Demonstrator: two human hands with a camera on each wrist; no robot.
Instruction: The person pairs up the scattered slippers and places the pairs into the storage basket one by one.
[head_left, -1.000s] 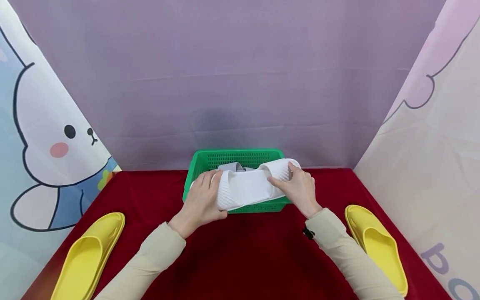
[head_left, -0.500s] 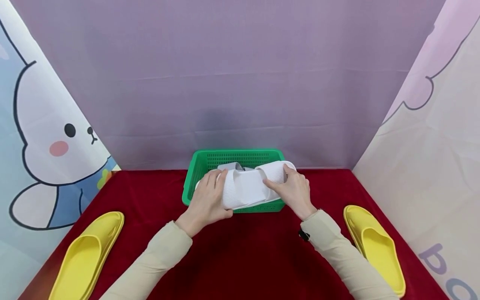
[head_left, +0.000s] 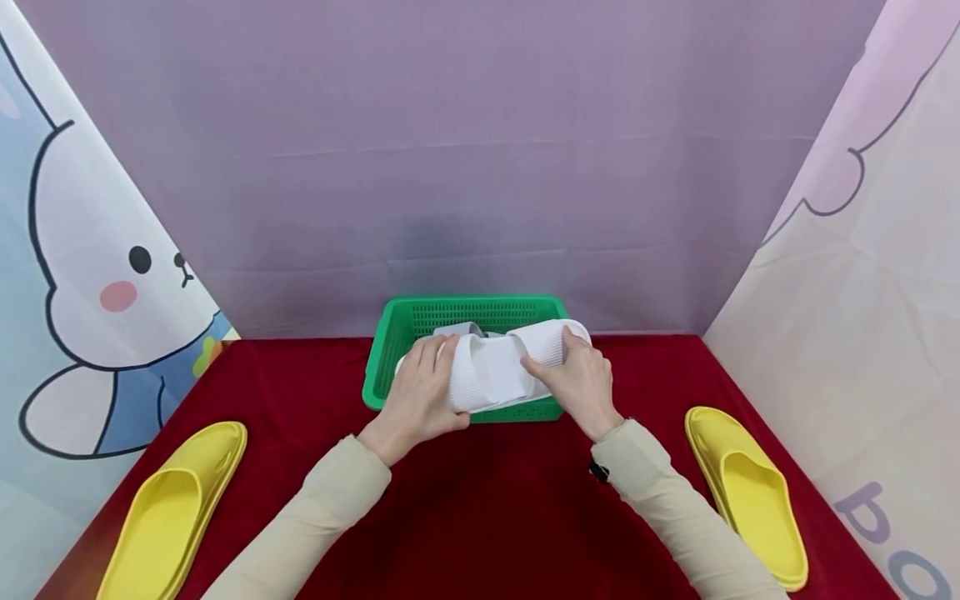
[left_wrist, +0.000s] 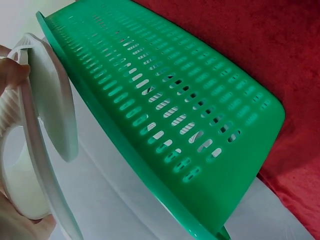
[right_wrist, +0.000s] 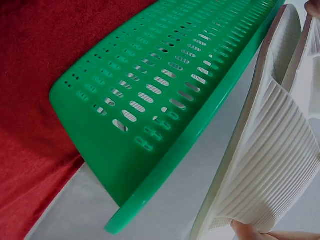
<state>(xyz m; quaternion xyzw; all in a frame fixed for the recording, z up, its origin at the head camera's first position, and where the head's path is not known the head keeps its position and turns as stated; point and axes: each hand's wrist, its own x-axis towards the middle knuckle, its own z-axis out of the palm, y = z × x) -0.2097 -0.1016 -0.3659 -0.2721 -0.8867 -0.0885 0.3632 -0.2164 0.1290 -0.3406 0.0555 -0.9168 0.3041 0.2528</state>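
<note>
Before a lilac backdrop (head_left: 480,167) and above red cloth (head_left: 517,500), my left grip (head_left: 418,392) and right grip (head_left: 581,382) clamp opposite ends of paired white slippers (head_left: 498,368) over the green basket (head_left: 374,367), probably to keep them from sliding apart, my forearms (head_left: 311,517) angling inward from near left and right.

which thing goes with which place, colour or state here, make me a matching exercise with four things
1. white slippers
2. perforated basket
3. yellow slippers
4. velvet cloth

A. red
B. lying apart, one towards each side
C. held by left hand and right hand
D. green, open-topped

Pairs: 1-C, 2-D, 3-B, 4-A
</note>
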